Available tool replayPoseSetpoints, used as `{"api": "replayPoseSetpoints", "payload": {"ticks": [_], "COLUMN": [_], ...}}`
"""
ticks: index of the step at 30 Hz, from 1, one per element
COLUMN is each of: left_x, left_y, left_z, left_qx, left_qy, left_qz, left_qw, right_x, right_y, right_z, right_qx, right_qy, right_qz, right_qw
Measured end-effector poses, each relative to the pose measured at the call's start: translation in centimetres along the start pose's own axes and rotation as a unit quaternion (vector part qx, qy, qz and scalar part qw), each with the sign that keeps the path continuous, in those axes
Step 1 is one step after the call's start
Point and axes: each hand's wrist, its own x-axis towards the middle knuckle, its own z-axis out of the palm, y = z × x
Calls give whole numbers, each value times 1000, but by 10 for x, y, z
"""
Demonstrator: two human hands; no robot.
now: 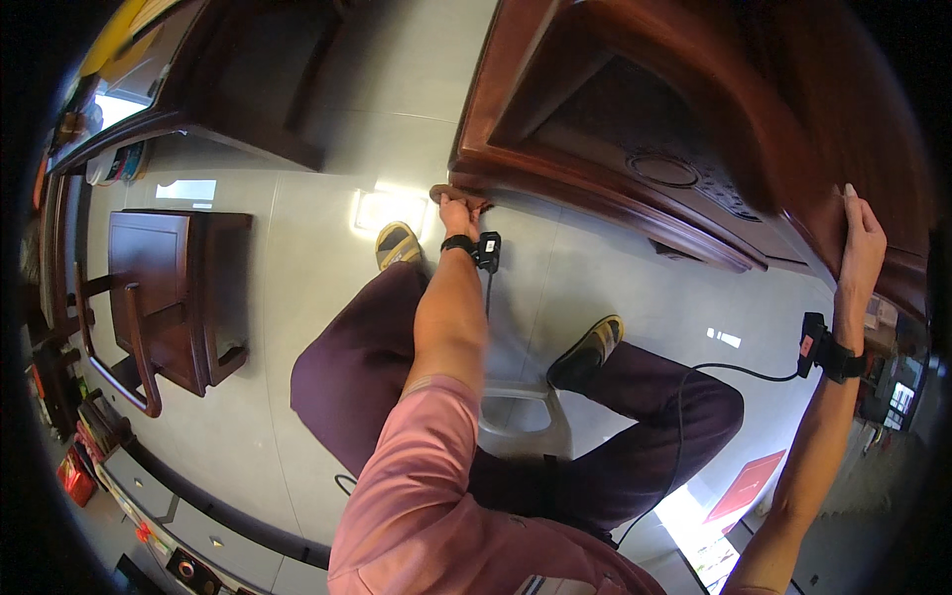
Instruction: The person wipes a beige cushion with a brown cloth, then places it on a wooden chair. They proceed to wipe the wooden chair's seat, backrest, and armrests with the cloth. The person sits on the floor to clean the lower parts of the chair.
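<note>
My left hand [458, 214] grips a brown cloth [462, 198] against the lower corner of a carved, dark red-brown wooden furniture piece [632, 141], low over the tiled floor. At the right, my right hand [863, 227] rests on the rounded wooden edge of the same furniture, its fingers along the surface and with no object seen in it. Each wrist wears a black strap with a small boxed device [489, 252] and a cable. Part of the cloth is hidden by my fingers.
A wooden chair [160, 290] stands at the left, beneath a dark wooden table [245, 141] at the upper left. A light plastic stool [558, 424] is under me. My slippered feet are on the pale tiles. A cable [680, 416] crosses my right leg. Grey drawers [186, 520] line the lower left.
</note>
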Motion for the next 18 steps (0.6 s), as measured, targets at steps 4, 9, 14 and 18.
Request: {"api": "replayPoseSetpoints", "payload": {"ticks": [4,9,14,18], "left_x": [4,55,-31,-68], "left_y": [-5,34,85,108], "left_z": [6,-17,33,40], "left_qx": [17,48,57,20], "left_qy": [-26,-116,-223,-138], "left_qz": [39,1,26,185], "left_qw": [999,992,973,973], "right_x": [-1,2,-2,-3], "right_y": [11,5,11,-16], "right_z": [-4,1,0,4], "right_qx": [14,4,0,-13], "right_qy": [12,16,27,15], "right_qz": [30,-4,-18,-16], "right_qw": [999,1000,999,1000]}}
